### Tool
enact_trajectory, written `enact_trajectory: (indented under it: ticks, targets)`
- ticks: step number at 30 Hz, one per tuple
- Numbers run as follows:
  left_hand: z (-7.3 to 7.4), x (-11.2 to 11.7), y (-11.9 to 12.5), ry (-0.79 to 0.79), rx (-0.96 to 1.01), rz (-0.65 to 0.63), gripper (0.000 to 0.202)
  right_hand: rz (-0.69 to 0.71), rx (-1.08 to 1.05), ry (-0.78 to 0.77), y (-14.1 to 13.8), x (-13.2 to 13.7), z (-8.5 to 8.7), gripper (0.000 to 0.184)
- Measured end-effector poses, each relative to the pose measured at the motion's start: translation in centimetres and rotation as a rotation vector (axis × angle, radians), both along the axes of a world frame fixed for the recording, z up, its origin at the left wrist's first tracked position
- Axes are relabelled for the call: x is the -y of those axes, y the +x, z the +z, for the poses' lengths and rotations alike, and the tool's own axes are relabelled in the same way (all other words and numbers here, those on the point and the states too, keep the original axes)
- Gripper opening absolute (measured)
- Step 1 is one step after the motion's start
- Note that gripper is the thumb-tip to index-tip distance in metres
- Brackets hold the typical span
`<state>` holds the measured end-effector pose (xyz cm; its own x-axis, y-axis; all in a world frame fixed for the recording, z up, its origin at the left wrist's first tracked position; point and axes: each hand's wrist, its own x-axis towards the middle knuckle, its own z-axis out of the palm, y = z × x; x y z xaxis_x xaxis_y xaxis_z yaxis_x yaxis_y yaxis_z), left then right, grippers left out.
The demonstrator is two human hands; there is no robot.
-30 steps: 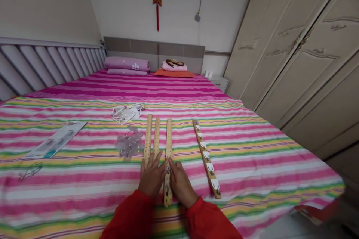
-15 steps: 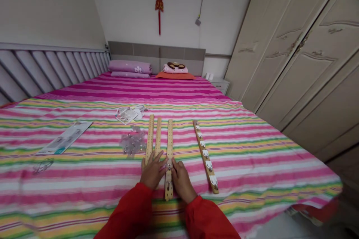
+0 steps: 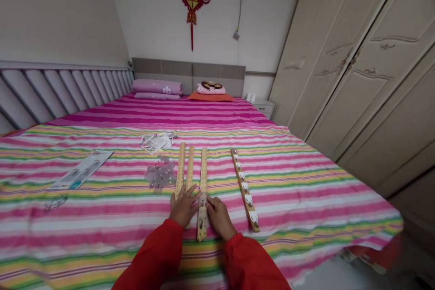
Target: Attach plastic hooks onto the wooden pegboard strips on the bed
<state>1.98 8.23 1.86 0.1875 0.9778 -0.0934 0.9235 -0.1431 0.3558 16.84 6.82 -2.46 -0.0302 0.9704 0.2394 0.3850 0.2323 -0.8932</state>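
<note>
Three pale wooden strips dotted with holes lie lengthwise side by side: a left strip [image 3: 180, 167], a middle strip [image 3: 190, 167] and a third strip [image 3: 203, 167]. My left hand [image 3: 184, 206] rests with spread fingers over the first two, its thumb reaching the third. At that third strip, my right hand [image 3: 218, 216] has closed fingers pressed against the side of a clear stick-on hook [image 3: 203, 200]. A second clear hook [image 3: 201, 223] sits nearer me on the same strip. To the right lies a wooden strip [image 3: 245, 195] bearing several white hooks.
Left of the strips is a pile of clear hooks [image 3: 161, 174], with plastic packaging [image 3: 154, 142] behind it. A flat hook package [image 3: 83, 170] and a wire-like tangle [image 3: 56, 201] lie farther left. Everything rests on a striped bedsheet [image 3: 112, 244]. A wardrobe [image 3: 360, 86] stands at right.
The camera view has tilted up and shifted slightly to the right. Both hands stay at the third strip, with hardly any change in their fingers.
</note>
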Motion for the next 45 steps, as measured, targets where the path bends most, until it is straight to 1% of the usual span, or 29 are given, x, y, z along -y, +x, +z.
enact_trajectory:
  ticks: [3,6,7,10,12,15,17,19,22,26,29,31,33,35,37,38,40,42,45]
  targets:
    - [-0.1,0.2,-0.1,0.059,0.034,0.001,0.043,0.020,-0.067,0.028,0.3,0.0,0.0,0.022]
    - [0.0,0.6,-0.1,0.104,0.070,-0.001,0.042,-0.004,-0.218,0.001,0.6,0.1,-0.2,0.023]
    - [0.0,0.7,-0.1,0.108,0.077,0.010,0.042,-0.014,-0.291,-0.038,0.6,0.1,-0.3,0.027]
    - [0.0,1.2,0.1,0.140,0.084,0.060,0.041,-0.010,-0.489,-0.195,0.6,0.2,-0.5,0.050]
    - [0.1,1.7,0.2,0.174,0.073,0.073,0.039,0.002,-0.540,-0.244,0.6,0.2,-0.5,0.055]
    - [0.4,2.5,0.5,0.202,0.038,0.057,0.039,-0.006,-0.512,-0.199,0.6,0.2,-0.4,0.048]
    - [0.6,2.8,0.8,0.200,0.022,0.046,0.041,-0.007,-0.458,-0.150,0.6,0.1,-0.2,0.041]
    - [0.8,3.0,1.0,0.185,0.019,0.038,0.046,0.000,-0.398,-0.117,0.7,0.0,0.0,0.039]
    - [0.8,3.2,1.4,0.154,0.032,0.031,0.052,0.009,-0.351,-0.104,0.7,0.0,0.2,0.044]
    - [0.3,3.4,1.3,0.140,0.066,0.021,0.056,0.012,-0.403,-0.155,0.7,0.1,0.1,0.049]
    - [-0.1,3.0,-0.1,0.194,0.110,0.040,0.049,0.001,-0.453,-0.210,0.8,0.1,0.1,0.051]
    - [-0.1,2.1,-2.0,0.287,0.174,0.087,0.043,-0.009,-0.482,-0.247,0.8,0.1,0.2,0.051]
    - [-0.1,0.8,-4.5,0.407,0.287,0.155,0.040,-0.011,-0.503,-0.269,0.8,0.1,0.2,0.052]
    - [-0.2,-0.4,-7.3,0.513,0.422,0.301,0.037,-0.006,-0.521,-0.279,0.8,0.1,0.1,0.051]
    - [-0.5,-1.5,-9.7,0.586,0.475,0.462,0.035,-0.004,-0.538,-0.290,0.9,0.0,0.0,0.050]
    - [-0.8,-1.9,-10.7,0.607,0.481,0.514,0.036,-0.003,-0.546,-0.297,0.8,0.0,-0.1,0.050]
    - [-1.3,-2.6,-12.1,0.611,0.492,0.572,0.039,0.000,-0.558,-0.305,0.8,-0.1,-0.2,0.050]
    - [-1.7,-3.1,-12.9,0.577,0.519,0.589,0.041,0.000,-0.565,-0.301,0.8,0.0,-0.2,0.050]
    - [-1.9,-3.6,-13.3,0.512,0.581,0.589,0.032,-0.006,-0.568,-0.301,0.8,0.1,-0.1,0.050]
